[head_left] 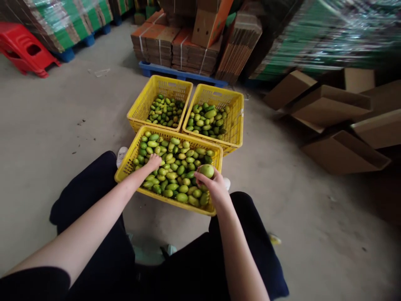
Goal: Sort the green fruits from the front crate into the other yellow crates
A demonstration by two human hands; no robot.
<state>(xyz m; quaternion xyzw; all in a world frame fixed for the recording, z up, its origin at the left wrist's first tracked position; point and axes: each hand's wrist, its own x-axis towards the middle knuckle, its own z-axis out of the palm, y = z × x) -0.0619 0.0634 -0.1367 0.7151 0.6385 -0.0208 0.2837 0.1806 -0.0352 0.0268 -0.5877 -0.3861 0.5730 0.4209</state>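
Hand-picking at the yellow front crate (125, 170).
Fingers of the right hand (215, 184) grip a green fruit (206, 170) near its right edge; the left hand's (154, 162), leftward, I can't read. Next probably calls for clearing the rim.

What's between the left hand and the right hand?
Loose green-yellow fruits in the near yellow crate fill the stretch between left hand and right hand, which holds a single fruit. Head view shows it.

light dim, soft | plastic wrap (344, 37) glaring, blur-streaked | open cartons (328, 106) shadowed | edges stretched, right side dark
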